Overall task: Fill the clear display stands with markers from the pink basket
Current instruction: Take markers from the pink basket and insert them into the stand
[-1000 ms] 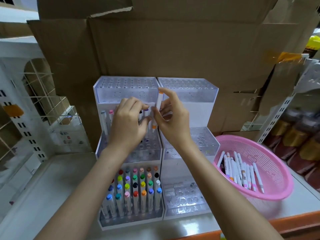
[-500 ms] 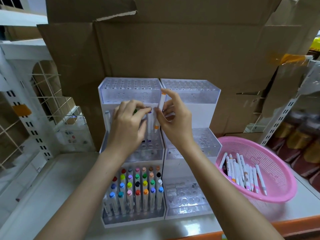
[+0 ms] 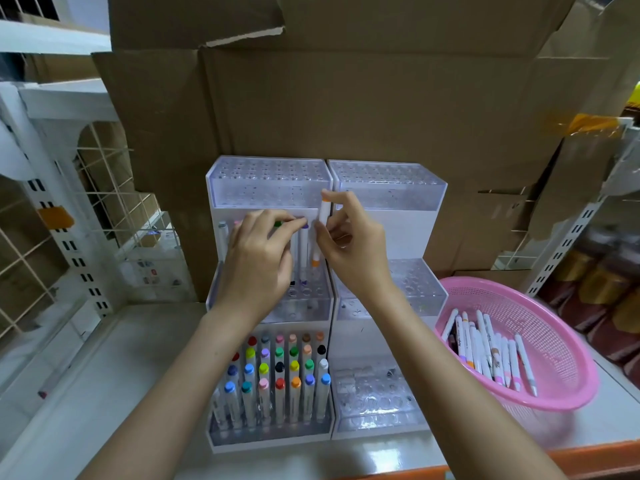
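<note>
You are in the step of putting one marker into the middle tier of the left stand (image 3: 221, 289). Your right hand (image 3: 349, 244) pinches a white marker (image 3: 320, 233) with orange ends between thumb and fingertips; it stands almost upright, its lower orange end just above the clear holes of that tier, near the right edge. Your left hand (image 3: 258, 258) is over the same tier with the fingers pressed together around the tops of the markers that already stand there; it seems to steady them, but the hand hides what exactly it holds. A purple-capped marker (image 3: 304, 252) stands just beside the one you carry. The bottom tier of the left stand is full of markers with coloured caps, and its top tier looks empty. The right stand (image 3: 391, 407) seems to have no marker in any tier. The pink basket (image 3: 554, 368) sits on the counter (image 3: 114, 375) to the right of the stands, and many markers (image 3: 485, 348) lie in it. So I judge the task is well under half done. The next move calls for you to line the lower end over a free hole and lower it straight, because the holes are close together and a tilted marker may push its neighbour. After that, your right hand must go to the basket for another one.
</note>
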The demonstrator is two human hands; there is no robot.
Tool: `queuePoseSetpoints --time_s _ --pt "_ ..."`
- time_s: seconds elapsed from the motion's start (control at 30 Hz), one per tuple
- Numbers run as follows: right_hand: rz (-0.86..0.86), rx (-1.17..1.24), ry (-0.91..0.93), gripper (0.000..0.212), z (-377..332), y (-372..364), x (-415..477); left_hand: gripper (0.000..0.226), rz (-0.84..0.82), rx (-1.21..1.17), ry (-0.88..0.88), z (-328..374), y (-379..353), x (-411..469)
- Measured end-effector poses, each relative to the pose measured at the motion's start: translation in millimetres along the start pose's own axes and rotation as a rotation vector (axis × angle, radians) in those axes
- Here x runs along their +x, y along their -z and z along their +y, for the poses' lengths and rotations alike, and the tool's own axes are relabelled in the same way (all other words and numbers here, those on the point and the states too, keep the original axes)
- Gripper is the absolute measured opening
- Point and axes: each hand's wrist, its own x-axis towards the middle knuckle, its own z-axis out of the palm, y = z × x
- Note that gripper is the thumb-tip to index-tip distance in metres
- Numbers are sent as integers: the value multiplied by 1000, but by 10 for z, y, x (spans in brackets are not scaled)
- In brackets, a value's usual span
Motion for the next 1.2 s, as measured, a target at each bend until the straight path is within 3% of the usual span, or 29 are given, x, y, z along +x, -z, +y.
queuePoseSetpoints --time_s 0.1,0.27,0.53,0.9,1.2 --pt "-54 -67 59 15 18 0 -17 45 -4 -5 8 -8 -13 -2" --pt "-60 -175 88 8 24 -24 -30 45 -7 -8 14 -13 -22 -3" --pt "24 -86 22 11 71 -58 -22 45 -1 -16 6 -22 -22 0" --pt "-61 142 -201 20 89 16 25 45 -3 -28 13 -13 -11 2" --pt "-133 -117 -155 25 75 321 -70 43 -7 33 14 127 53 61"
